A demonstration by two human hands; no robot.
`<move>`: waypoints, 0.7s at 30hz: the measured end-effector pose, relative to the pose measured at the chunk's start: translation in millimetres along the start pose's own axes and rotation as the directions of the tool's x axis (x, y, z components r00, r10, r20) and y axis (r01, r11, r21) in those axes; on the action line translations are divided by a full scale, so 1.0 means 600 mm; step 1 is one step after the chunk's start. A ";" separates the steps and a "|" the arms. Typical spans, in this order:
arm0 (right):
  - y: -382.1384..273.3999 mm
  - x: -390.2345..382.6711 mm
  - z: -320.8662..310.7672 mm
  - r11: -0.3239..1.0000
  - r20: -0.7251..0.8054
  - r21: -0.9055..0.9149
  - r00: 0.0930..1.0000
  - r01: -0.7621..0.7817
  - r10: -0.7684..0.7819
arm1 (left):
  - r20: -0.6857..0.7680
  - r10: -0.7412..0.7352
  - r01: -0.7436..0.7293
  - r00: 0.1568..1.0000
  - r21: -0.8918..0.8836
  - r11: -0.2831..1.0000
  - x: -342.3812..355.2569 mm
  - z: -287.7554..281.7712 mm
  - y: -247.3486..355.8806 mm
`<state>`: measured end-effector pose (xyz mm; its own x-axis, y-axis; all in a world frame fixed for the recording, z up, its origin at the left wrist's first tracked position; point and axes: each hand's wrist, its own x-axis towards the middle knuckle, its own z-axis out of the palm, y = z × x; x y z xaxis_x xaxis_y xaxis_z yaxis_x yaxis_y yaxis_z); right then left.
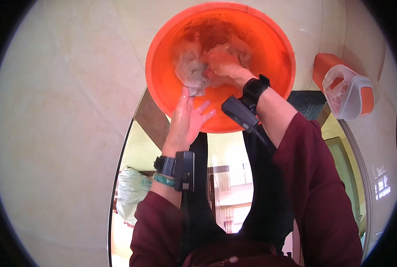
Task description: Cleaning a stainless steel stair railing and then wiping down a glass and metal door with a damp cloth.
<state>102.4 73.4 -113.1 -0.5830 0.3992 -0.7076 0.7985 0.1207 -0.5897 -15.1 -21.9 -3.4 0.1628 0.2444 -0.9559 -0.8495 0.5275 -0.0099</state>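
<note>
An orange plastic basin (pixel 156 66) holds water and a wet pale grey cloth (pixel 192 73). Deep inside it, my right hand (pixel 225 64) has its fingers closed on the bunched cloth, which hides some fingertips. At the basin's near side, my left hand (pixel 189 120) is open, palm turned inward and fingers spread, with a fingertip by the cloth's lower edge. Both wrists carry black strapped devices, the left one beside a green bangle.
An orange container (pixel 325 62) with a translucent plastic top stands right of the basin on pale tiles (pixel 60 111). A dark speckled slab (pixel 308 102) lies beside it. Around my legs, a bright area framed by dark edges shows a pale sack (pixel 132 193) and a window.
</note>
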 end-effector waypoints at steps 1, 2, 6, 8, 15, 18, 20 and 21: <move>0.000 -0.007 0.002 0.992 0.072 0.119 0.997 -0.045 0.036 | 0.010 -0.003 0.003 1.000 -0.004 1.000 0.002 0.008 0.000; -0.044 -0.022 0.010 0.961 0.151 0.262 0.987 -0.084 0.045 | -0.038 -0.019 0.018 0.999 -0.025 1.000 -0.003 0.001 0.012; -0.179 -0.163 -0.033 0.839 -0.229 0.455 0.950 0.298 -0.213 | 0.309 0.097 -0.047 0.946 -0.166 0.985 0.015 -0.047 0.027; -0.205 -0.167 -0.021 0.743 -0.273 0.613 0.955 0.268 -0.119 | 0.272 0.149 -0.130 0.951 -0.085 0.988 0.034 -0.100 0.039; 0.017 -0.047 0.020 0.944 -0.419 0.215 0.849 -0.252 0.322 | 0.118 0.095 -0.095 0.988 -0.010 0.995 -0.006 -0.002 0.002; 0.018 -0.048 -0.009 0.846 -0.325 0.501 0.867 -0.181 0.378 | 0.029 0.031 -0.031 0.999 0.022 0.999 -0.013 -0.002 -0.004; 0.067 -0.059 0.056 0.463 -0.242 0.879 0.941 0.111 0.235 | -0.039 -0.069 0.062 0.997 -0.162 0.985 0.000 0.019 -0.014; -0.069 -0.094 0.026 0.642 -0.110 0.759 0.950 -0.109 0.292 | -0.114 -0.038 0.023 0.993 -0.130 0.991 -0.013 -0.032 0.015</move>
<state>99.9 31.8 -55.0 -0.3046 0.5148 -0.8014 0.4617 -0.6561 -0.5970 -33.4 -34.5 -1.7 0.1368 0.1300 -0.9820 -0.9037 0.4225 -0.0699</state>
